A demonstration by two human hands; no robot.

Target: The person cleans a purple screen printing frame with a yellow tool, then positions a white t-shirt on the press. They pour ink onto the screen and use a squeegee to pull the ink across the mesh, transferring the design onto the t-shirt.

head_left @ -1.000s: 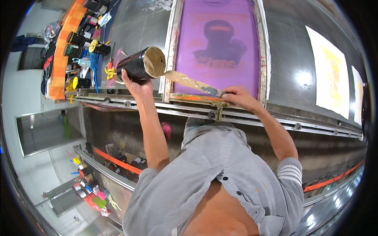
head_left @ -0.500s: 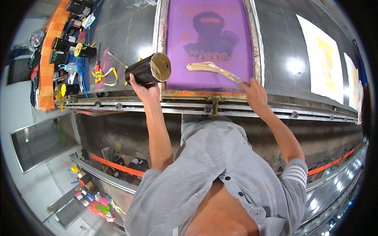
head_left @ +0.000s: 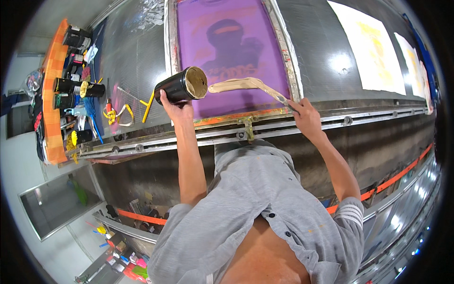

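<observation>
My left hand (head_left: pixel 178 111) is wrapped round a black plastic ink tub (head_left: pixel 170 89). The tub lies nearly on its side, its mouth turned right, with thick beige ink coating the inside. Closed round a handle, my right hand (head_left: pixel 308 119) holds a long ink spatula (head_left: pixel 241 84) smeared with the same beige ink. Its tip is right by the tub's rim; whether they touch I cannot tell. Both are above a purple printing screen (head_left: pixel 198 38), whose mesh bears a dark figure and lettering.
On the dark table (head_left: pixel 137 42) left of the screen lie a yellow-handled tool (head_left: pixel 148 108) and a screwdriver (head_left: pixel 109 105). Several ink tubs stand by an orange cloth (head_left: pixel 53 94). Printed white sheets (head_left: pixel 373 47) lie to the right. A metal rail (head_left: pixel 208 137) runs along the near edge.
The spatula has moved left, its tip closing in on the tub's mouth. The tub now sits further over the screen. My view has turned slightly.
</observation>
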